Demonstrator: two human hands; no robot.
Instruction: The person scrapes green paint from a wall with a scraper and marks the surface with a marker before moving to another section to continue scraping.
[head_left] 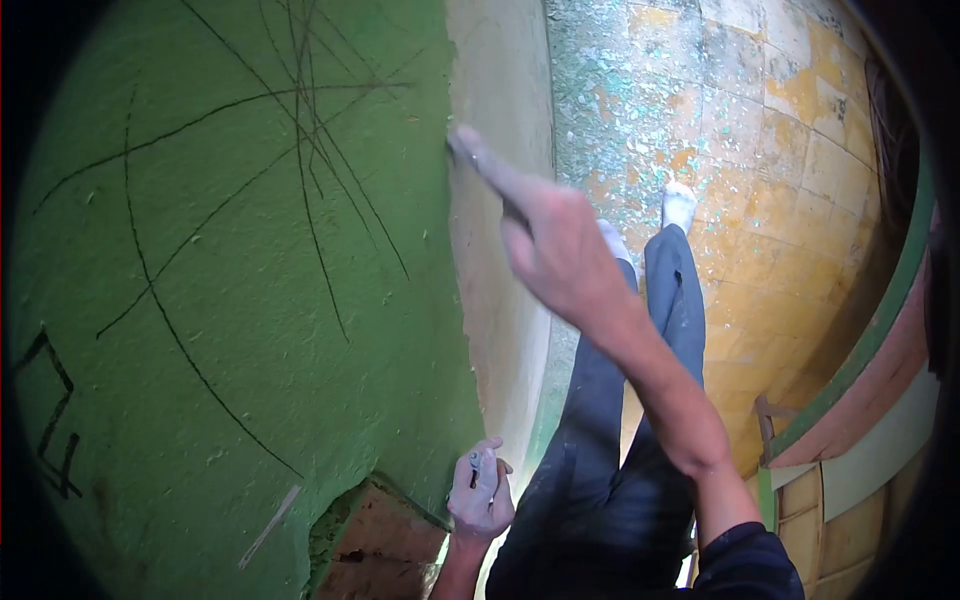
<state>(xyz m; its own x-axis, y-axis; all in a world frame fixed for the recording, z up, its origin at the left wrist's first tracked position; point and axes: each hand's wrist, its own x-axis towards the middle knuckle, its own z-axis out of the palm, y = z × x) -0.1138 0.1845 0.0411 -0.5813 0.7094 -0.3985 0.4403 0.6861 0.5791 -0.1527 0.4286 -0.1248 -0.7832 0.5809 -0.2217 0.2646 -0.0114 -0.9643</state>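
My right hand [555,235] reaches across to the wall, its index finger stretched to the edge of the green paint [300,230]. The other fingers are curled under, and a dark sliver shows between finger and thumb; what it is I cannot make out. Beside the fingertip runs a bare, pale strip of wall [500,250] with a ragged paint border. Lower down, my left hand [483,495], dusted white, is closed near the wall. A small greyish thing shows between its fingers, too little visible to name.
Paint flakes [620,100] litter the yellow tiled floor [770,230] along the wall's foot. My legs [590,430] stretch over the floor. Black lines mark the green wall. A broken patch exposes brick [385,540] at the bottom. A curved green edge [870,370] stands at right.
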